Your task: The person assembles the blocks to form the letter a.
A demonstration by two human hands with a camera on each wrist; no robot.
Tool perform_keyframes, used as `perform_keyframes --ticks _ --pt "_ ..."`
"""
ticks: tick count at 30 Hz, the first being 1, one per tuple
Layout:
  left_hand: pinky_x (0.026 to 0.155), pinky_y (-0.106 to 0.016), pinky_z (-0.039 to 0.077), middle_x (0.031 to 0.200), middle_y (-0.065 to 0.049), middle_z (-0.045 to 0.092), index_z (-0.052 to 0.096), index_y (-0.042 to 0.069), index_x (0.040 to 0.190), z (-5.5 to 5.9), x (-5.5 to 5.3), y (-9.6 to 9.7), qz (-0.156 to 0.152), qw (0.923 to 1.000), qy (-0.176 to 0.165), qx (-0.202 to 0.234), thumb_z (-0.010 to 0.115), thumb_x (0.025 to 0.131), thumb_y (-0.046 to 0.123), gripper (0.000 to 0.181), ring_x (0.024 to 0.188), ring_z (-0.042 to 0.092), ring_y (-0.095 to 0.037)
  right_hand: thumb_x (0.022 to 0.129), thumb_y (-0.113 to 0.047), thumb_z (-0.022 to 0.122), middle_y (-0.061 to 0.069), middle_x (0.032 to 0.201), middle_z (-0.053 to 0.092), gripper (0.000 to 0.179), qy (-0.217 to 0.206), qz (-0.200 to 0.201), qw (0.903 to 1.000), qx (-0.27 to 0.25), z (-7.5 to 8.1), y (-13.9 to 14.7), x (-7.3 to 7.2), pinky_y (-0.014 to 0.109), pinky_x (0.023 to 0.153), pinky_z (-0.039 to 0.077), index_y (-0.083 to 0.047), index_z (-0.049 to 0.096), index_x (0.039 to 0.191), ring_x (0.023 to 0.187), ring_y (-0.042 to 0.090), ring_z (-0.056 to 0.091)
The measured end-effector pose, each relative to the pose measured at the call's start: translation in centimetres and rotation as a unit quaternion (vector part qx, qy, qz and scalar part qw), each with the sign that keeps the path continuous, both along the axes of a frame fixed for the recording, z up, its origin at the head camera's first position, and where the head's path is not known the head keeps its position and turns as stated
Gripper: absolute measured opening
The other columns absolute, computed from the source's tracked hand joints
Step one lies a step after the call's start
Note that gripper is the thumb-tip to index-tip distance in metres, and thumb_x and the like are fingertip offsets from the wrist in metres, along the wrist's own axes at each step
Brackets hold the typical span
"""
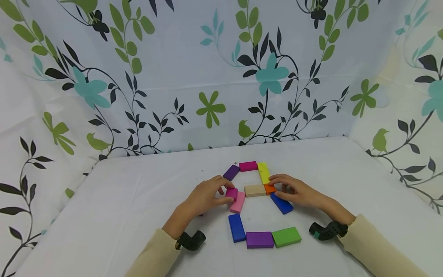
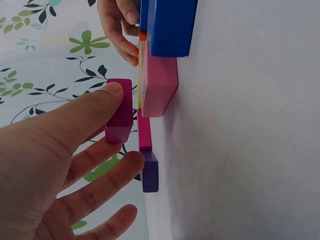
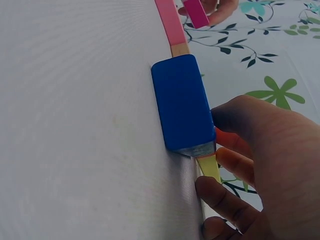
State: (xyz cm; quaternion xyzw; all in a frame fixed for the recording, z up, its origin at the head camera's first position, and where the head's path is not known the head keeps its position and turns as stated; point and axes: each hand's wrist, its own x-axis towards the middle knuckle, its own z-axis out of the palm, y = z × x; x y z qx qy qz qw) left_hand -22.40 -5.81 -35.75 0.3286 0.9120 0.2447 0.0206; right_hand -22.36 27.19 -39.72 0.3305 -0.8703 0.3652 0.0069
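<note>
My left hand [image 1: 207,195] pinches a small magenta block [image 1: 231,193] between thumb and finger. In the left wrist view this magenta block [image 2: 119,112] is off the table, beside the pink block [image 1: 237,204]. My right hand [image 1: 300,191] is at the orange block [image 1: 268,189], its thumb and forefinger about it, partly hiding it. The right thumb lies at the upper end of a blue block [image 1: 282,204]. A yellow block [image 1: 263,173] and a beige block [image 1: 255,190] lie against the orange one.
An upper magenta block [image 1: 248,166] and a dark purple block [image 1: 231,172] lie behind. Nearer are another blue block [image 1: 237,228], a purple block [image 1: 259,240] and a green block [image 1: 286,236]. All lie on a white-covered table [image 1: 138,223]; a patterned curtain [image 1: 166,77] hangs behind.
</note>
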Motion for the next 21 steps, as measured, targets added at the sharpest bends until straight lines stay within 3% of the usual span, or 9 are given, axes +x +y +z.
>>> perform_keyframes --ticks 10,21 --pt "0.072 -0.022 0.049 0.109 0.003 0.062 0.065 0.017 0.120 0.1 0.5 1.4 -0.015 0.9997 0.014 -0.015 0.074 0.087 0.034 0.038 0.093 0.061 -0.012 0.095 -0.010 0.062 0.022 0.134 0.052 0.032 0.009 0.009 0.9998 -0.013 0.2 -0.1 0.1 0.021 0.070 0.048 -0.003 0.059 0.126 0.085 0.012 0.052" --pt "0.085 -0.035 0.050 0.105 0.004 0.061 0.065 0.020 0.121 0.3 1.5 3.5 -0.036 0.9982 0.024 -0.040 0.071 0.089 0.040 0.039 0.090 0.058 -0.010 0.097 -0.018 0.061 0.019 0.139 0.050 0.034 -0.017 -0.005 0.9998 0.011 -0.1 0.1 -0.1 0.022 0.074 0.049 -0.008 0.058 0.129 0.088 0.011 0.052"
